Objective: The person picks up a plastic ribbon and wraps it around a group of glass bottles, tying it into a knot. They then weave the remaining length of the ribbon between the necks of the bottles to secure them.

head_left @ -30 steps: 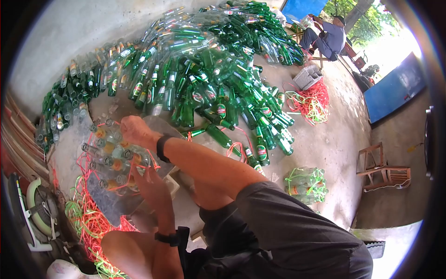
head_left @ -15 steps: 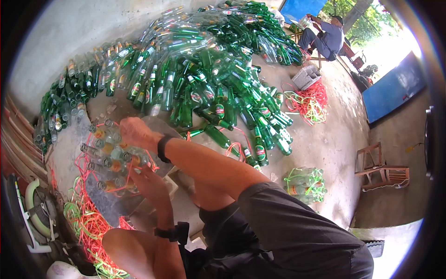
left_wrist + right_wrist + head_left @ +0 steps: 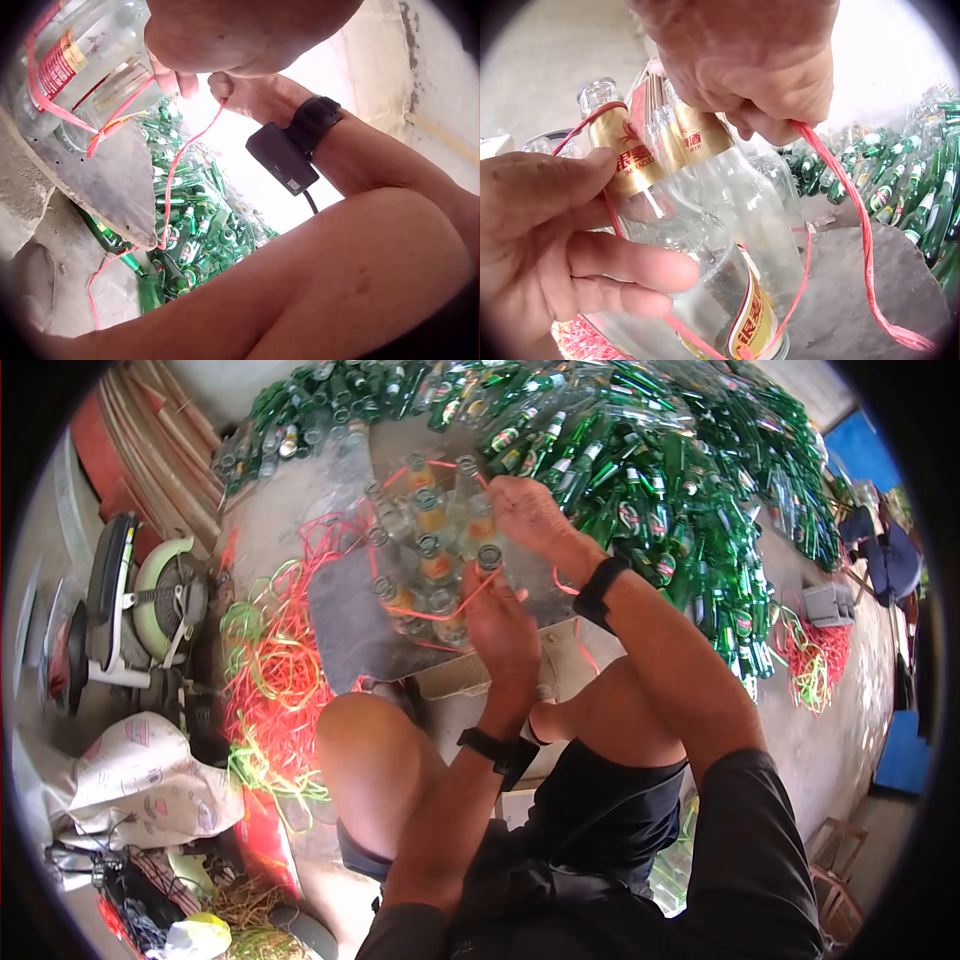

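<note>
Clear glass bottles with gold labels (image 3: 437, 566) stand upright in a tight bunch on a dark board (image 3: 350, 615), looped round with red plastic cord (image 3: 430, 616). My right hand (image 3: 535, 515) is a fist gripping this cord beside the bunch. In the right wrist view, the cord's tail (image 3: 866, 247) hangs from the fist (image 3: 757, 67) and curves down past the board. My left hand (image 3: 500, 622) is at the near bottle, its thumb against the gold neck label (image 3: 634, 161) and its fingers extended along the glass (image 3: 712, 232), near the looped cord.
Green bottles (image 3: 660, 500) lie heaped behind and to the right. Tangled red and green cord (image 3: 275, 660) lies left of the board. A wheeled machine (image 3: 150, 600) and a patterned white cover (image 3: 150, 780) stand farther left. A grey block (image 3: 828, 602) sits at right.
The head view has swung, so the bottle bunch now appears nearer the middle. My right fist still holds the cord, and my left hand stays at the near bottles.
</note>
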### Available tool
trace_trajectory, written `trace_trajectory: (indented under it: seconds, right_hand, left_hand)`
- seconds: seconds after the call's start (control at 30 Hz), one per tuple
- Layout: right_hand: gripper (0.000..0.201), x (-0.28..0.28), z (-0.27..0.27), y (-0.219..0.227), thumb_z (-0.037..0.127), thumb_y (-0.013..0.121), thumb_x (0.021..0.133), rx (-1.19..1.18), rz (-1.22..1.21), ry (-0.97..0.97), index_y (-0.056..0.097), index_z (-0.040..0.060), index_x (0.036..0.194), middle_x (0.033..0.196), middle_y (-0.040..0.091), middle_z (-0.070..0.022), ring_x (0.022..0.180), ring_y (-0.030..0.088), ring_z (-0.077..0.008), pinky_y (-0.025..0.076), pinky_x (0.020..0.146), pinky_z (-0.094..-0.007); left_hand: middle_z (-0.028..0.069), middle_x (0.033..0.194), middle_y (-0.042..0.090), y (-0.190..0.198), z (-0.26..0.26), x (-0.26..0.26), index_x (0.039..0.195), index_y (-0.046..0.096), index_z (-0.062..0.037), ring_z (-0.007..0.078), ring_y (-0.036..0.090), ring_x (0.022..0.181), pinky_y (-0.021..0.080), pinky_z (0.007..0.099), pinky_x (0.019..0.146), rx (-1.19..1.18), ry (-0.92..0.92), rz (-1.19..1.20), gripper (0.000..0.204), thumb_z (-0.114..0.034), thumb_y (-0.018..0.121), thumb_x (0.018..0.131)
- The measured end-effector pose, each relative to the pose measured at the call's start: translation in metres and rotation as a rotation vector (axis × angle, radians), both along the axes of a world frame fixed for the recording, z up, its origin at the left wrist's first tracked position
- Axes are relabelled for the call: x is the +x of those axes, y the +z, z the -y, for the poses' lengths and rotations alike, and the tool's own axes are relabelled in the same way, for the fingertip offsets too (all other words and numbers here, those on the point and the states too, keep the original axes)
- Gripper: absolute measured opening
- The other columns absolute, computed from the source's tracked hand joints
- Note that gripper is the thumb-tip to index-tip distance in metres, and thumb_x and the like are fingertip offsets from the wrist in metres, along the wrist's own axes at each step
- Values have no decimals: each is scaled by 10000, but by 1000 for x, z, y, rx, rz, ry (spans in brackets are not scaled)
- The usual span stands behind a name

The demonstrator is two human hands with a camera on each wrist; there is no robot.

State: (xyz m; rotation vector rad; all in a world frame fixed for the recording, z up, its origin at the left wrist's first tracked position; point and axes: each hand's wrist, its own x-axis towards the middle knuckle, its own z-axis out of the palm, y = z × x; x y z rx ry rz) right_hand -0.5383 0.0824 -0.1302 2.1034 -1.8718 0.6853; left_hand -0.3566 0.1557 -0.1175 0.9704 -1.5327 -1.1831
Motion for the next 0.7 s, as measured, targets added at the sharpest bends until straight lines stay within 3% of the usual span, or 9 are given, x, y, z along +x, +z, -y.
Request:
trace_trajectory:
  seconds: [0.07, 0.17, 0.5, 0.57, 0.7]
  right_hand:
    - [139, 19, -13, 25, 37, 534, 919, -21, 612, -217, 666, -6, 923, 752, 614, -172, 645, 621, -249, 508, 610, -364]
    - [139, 21, -20, 36, 21, 526, 912, 29, 657, -220, 658, 5, 948, 717, 601, -219, 628, 629, -297, 512, 617, -392]
    - [95, 17, -27, 42, -39, 536, 849, 27, 582, -120, 595, -7, 916, 704, 528, -217, 598, 486, -272, 474, 602, -390]
    - [78, 18, -27, 44, -42, 537, 843, 24, 562, -111, 579, -9, 901, 703, 521, -215, 598, 479, -269, 470, 600, -390]
    - [20, 18, -31, 48, -22, 541, 858, 53, 535, -112, 548, -11, 874, 710, 518, -217, 598, 470, -285, 464, 597, -399]
  left_hand:
    - [176, 1125, 609, 3, 1, 1, 1330, 484, 62, 220, 650, 915, 596, 317, 710, 77, -47, -28, 310, -65, 508, 1048]
    - [163, 1133, 607, 1, 1, -1, 1325, 490, 47, 215, 647, 902, 597, 315, 707, 66, -22, -65, 298, -49, 507, 1044]
    - [172, 1183, 582, -2, 1, -1, 1324, 494, 30, 228, 638, 917, 601, 318, 703, 75, -24, -65, 292, -34, 504, 1040]
    - [178, 1178, 584, -4, 1, 0, 1332, 487, 29, 240, 641, 925, 605, 321, 704, -67, -8, -68, 306, -18, 510, 1030]
    - [182, 1160, 589, -3, 1, 0, 1340, 478, 30, 253, 644, 929, 607, 327, 706, -34, -24, -81, 325, -4, 518, 1020]
